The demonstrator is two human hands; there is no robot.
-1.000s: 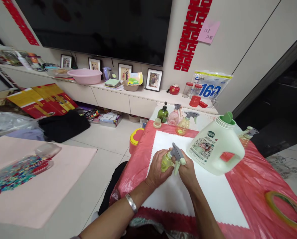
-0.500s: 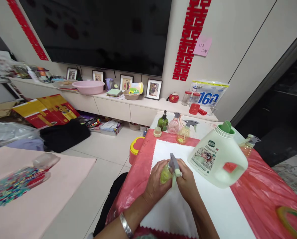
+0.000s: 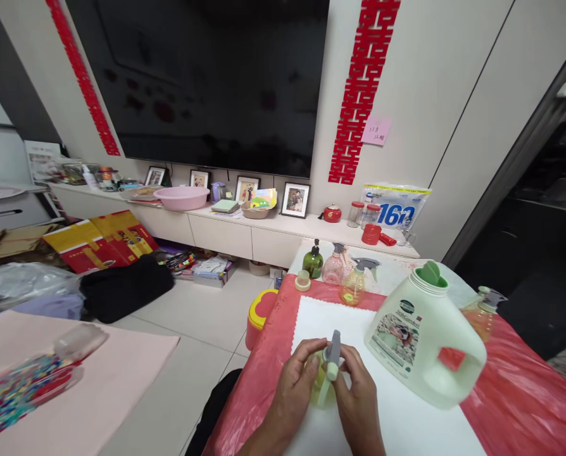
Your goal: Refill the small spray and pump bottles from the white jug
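A small yellowish spray bottle (image 3: pixel 321 380) with a grey and pale green trigger head stands between my hands, over the white cloth (image 3: pixel 321 316). My left hand (image 3: pixel 298 373) is wrapped around its left side near the neck. On the other side, my right hand (image 3: pixel 358 389) has its fingers closed at the trigger head. To the right is a large pale green jug (image 3: pixel 420 342) with its mouth uncapped and a green spout inside. The bottle's lower part is partly hidden by my hands.
Behind the cloth stand a green pump bottle (image 3: pixel 313 261), a pink spray bottle (image 3: pixel 333 267), a yellow spray bottle (image 3: pixel 353 288) and a pale cap (image 3: pixel 302 280). An orange spray bottle (image 3: pixel 485 316) is behind the jug. A yellow-topped stool (image 3: pixel 259 310) sits left of the table.
The camera view has tilted up, so the scene sits lower. My hands and the spray bottle are lower and nearer me; my right fingers have shifted around the trigger head.
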